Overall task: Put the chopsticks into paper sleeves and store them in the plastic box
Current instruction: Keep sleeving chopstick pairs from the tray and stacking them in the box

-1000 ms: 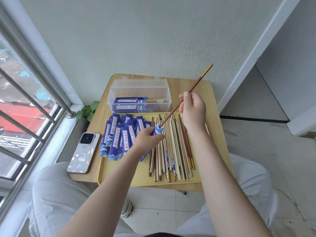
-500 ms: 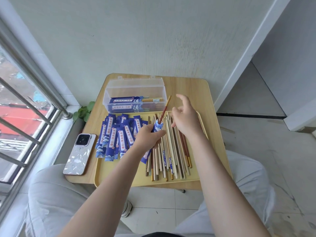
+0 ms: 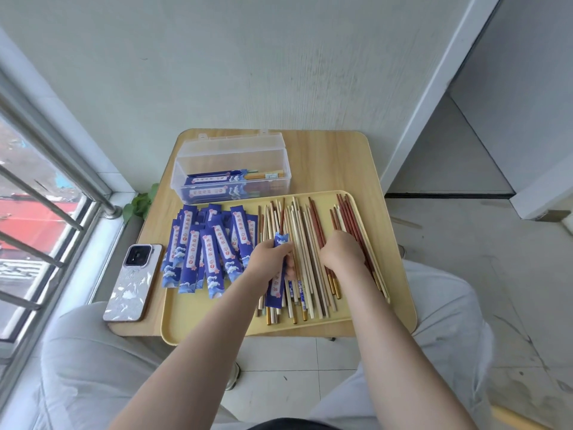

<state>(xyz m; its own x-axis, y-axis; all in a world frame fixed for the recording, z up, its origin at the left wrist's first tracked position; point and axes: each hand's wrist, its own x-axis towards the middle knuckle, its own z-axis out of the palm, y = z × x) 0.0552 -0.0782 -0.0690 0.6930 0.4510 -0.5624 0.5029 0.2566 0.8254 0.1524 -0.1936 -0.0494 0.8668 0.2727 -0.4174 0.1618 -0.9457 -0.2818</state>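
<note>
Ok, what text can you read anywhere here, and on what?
"欢迎光临": red characters down the white strip of the loose paper sleeves on the tray.
Round red mark below that strip: too small to read.
Boxed sleeves in the plastic box: print blurred.
Held sleeve in the left hand: print blurred.
Phone: no text shows.

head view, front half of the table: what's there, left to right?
phone → loose blue paper sleeves → left hand gripping a sleeve with a red chopstick in it → right hand on the loose chopsticks → right rim of the yellow tray.
</note>
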